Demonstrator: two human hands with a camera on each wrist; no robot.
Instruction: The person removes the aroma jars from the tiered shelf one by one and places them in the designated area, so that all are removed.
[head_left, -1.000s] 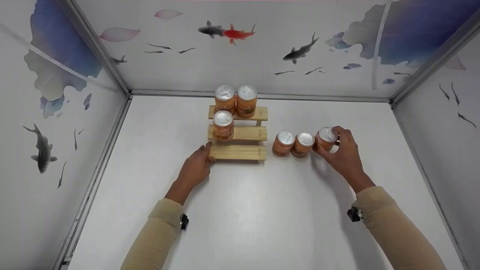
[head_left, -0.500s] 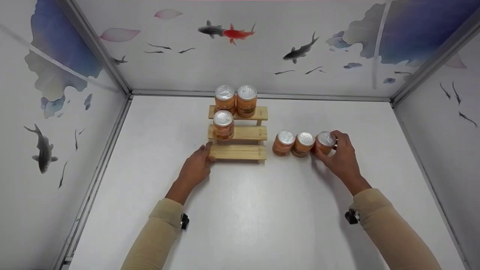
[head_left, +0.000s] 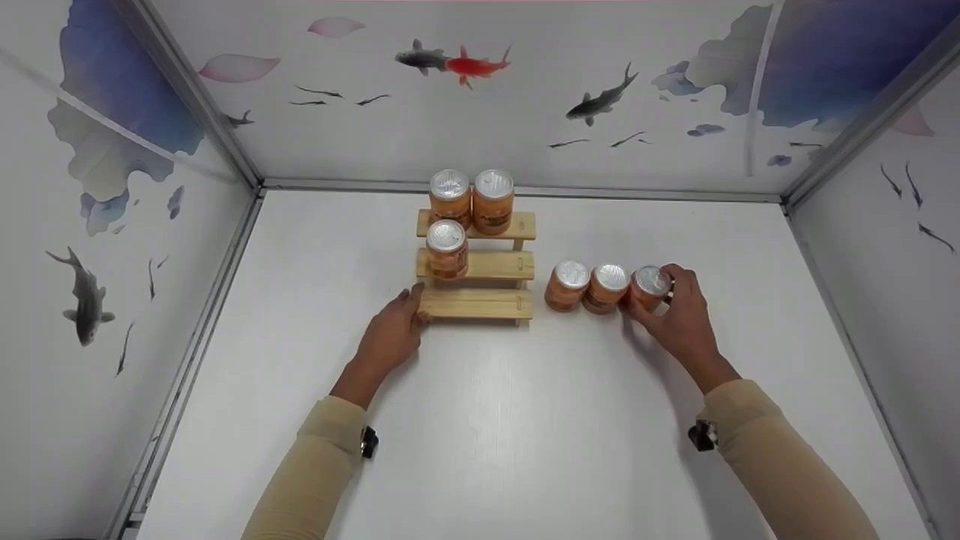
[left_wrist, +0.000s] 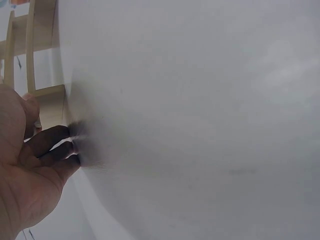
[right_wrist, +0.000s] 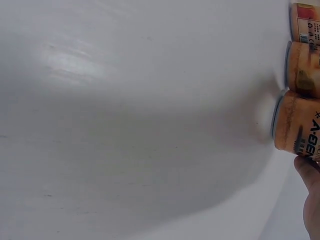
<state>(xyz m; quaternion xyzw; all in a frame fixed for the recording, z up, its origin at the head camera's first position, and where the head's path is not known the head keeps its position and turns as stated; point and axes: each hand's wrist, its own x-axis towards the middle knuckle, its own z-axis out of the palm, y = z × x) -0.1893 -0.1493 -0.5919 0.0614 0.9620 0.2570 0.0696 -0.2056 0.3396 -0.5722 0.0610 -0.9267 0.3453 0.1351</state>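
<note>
In the head view, a stepped wooden stand (head_left: 476,305) has three tiers. My left hand (head_left: 391,334) grips the left end of its lowest board; in the left wrist view, my left hand's fingers (left_wrist: 55,147) reach down beside the stand's leg (left_wrist: 51,107). My right hand (head_left: 682,315) holds an orange can (head_left: 649,289) with a silver lid, thumb in front and fingers behind. This can stands at the right end of a row, beside a middle can (head_left: 606,292) and a left can (head_left: 566,291). The right wrist view shows dark lettering on the held can (right_wrist: 295,122).
Two cans, one on the left (head_left: 450,199) and one on the right (head_left: 493,202), stand on the top tier. One more can (head_left: 447,251) is at the left of the middle tier. White table (head_left: 480,420) surrounds the stand, with printed panels (head_left: 525,112) behind.
My right hand has shifted slightly left and toward me, bringing the held can into line with the other two. The left hand and the stand have stayed put.
</note>
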